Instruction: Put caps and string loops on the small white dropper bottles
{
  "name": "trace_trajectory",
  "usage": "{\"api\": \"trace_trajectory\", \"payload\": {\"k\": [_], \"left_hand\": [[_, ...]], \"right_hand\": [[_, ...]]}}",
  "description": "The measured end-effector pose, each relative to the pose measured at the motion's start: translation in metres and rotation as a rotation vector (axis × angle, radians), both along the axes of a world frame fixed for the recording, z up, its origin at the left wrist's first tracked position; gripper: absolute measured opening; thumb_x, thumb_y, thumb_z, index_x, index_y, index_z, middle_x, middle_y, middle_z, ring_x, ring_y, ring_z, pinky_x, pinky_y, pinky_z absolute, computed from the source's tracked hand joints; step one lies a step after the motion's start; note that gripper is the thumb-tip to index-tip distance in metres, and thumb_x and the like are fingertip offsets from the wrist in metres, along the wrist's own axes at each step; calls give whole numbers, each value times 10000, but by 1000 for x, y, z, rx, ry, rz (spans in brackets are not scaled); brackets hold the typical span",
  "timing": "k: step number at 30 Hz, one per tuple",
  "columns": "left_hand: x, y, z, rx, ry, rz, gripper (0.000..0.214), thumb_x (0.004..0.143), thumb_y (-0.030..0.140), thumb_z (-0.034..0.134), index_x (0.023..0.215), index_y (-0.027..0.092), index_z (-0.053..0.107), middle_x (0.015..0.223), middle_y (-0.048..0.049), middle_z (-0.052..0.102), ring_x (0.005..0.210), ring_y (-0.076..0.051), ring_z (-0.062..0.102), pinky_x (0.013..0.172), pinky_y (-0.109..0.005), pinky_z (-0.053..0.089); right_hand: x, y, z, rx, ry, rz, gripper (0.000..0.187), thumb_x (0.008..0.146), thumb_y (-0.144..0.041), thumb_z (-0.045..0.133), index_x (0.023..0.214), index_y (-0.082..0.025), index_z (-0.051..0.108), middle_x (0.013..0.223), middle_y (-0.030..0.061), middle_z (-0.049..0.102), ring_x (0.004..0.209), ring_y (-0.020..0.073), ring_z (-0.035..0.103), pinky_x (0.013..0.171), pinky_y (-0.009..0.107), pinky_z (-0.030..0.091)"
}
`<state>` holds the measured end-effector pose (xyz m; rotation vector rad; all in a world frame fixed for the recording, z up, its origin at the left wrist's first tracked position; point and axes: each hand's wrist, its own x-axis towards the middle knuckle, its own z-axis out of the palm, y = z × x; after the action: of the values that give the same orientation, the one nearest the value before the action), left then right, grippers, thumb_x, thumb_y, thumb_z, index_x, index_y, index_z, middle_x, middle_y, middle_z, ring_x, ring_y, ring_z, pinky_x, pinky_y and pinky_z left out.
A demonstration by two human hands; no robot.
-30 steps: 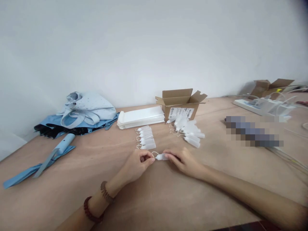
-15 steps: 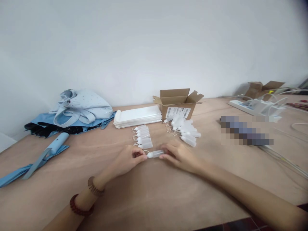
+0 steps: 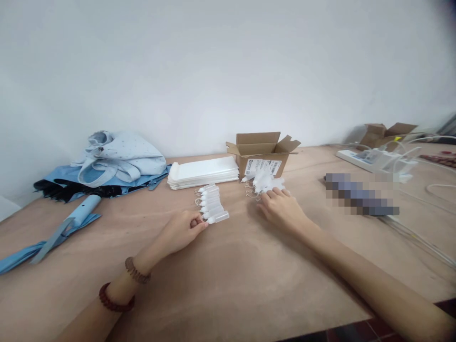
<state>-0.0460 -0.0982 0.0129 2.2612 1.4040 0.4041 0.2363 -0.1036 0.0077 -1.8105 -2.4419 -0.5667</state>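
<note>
My left hand (image 3: 188, 225) has its thumb and fingers pinched at the nozzle end of a small translucent plastic bottle (image 3: 219, 217). That bottle lies slightly tilted at the near end of a row of similar bottles (image 3: 210, 197), whose white looped strings point left. Over to the right, my right hand (image 3: 280, 206) reaches onto a loose pile of the same bottles (image 3: 263, 179), palm down. Its fingers bend over the near side of the pile, and their tips are hidden, so any grip there cannot be made out.
Behind the bottles stand an open cardboard box (image 3: 260, 147) and a stack of white envelopes (image 3: 203, 173). A blue umbrella (image 3: 83, 211) and a pale cloth bag (image 3: 124, 156) lie left. A power strip (image 3: 374, 161) and a blurred-out object (image 3: 361, 194) are on the right.
My left hand has moved the bottle up and left against the row. My right hand has let go of that bottle and moved up and right to the pile.
</note>
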Motion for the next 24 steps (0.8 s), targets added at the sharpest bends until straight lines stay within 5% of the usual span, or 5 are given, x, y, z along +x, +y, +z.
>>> {"api": "trace_trajectory", "payload": {"k": [17, 24], "left_hand": [[0, 1, -6, 86, 16, 185, 419, 715, 588, 586, 857, 207, 483, 600, 52, 507, 568, -172, 512, 518, -255, 299], [11, -10, -11, 284, 45, 41, 333, 847, 427, 535, 1099, 213, 502, 671, 25, 538, 606, -174, 532, 578, -271, 373]], "right_hand": [[-4, -12, 14, -110, -15, -235, 237, 882, -260, 494, 920, -82, 645, 902, 198, 655, 919, 310, 595, 623, 328, 459], [-6, -17, 14, -125, 18, -277, 237, 854, -261, 548, 946, -71, 655, 912, 199, 649, 924, 327, 593, 604, 340, 473]]}}
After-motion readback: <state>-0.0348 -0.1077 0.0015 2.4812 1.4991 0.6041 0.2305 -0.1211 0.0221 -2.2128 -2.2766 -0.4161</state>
